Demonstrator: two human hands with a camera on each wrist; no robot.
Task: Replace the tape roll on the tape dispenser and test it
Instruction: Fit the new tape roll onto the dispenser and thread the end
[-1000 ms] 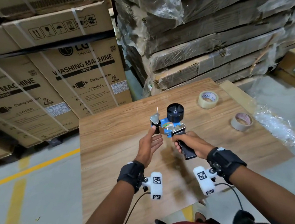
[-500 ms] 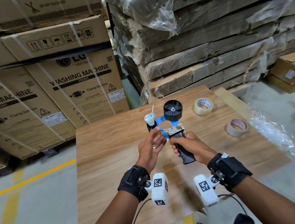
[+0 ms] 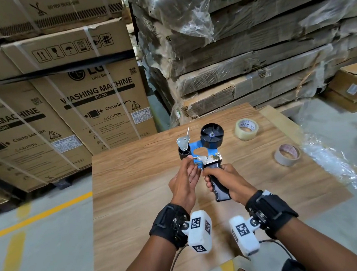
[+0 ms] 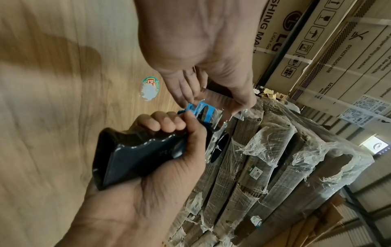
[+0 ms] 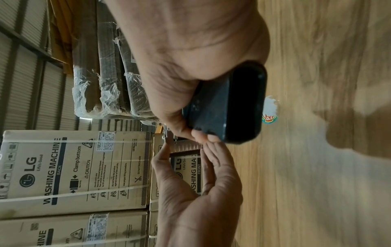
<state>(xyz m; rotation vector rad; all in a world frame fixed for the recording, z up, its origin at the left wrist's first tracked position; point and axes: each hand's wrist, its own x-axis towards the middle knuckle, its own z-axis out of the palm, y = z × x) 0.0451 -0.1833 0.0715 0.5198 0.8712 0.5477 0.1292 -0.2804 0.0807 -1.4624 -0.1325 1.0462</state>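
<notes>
The tape dispenser (image 3: 204,150) has a blue frame, a bare black hub (image 3: 211,135), a black front roller and a metal flap. It is held above the wooden table (image 3: 135,193). My right hand (image 3: 226,178) grips its black handle (image 3: 218,186), also seen in the left wrist view (image 4: 131,155). My left hand (image 3: 185,178) reaches up to the front end, with thumb and fingertips pinching the frame by the metal blade plate (image 4: 201,107). A clear tape roll (image 3: 246,128) and a pale, thinner roll (image 3: 287,155) lie flat on the table to the right.
Strapped washing-machine cartons (image 3: 97,103) stand behind the table on the left. Shrink-wrapped stacks of flat cardboard (image 3: 253,64) rise behind on the right. Crumpled clear plastic (image 3: 331,161) lies at the table's right edge. A torn sticker (image 4: 150,88) marks the tabletop.
The dispenser has been lifted and pushed a little farther from me. My left hand moved from beside the roller to the frame near the blade plate. The right hand's grip is unchanged.
</notes>
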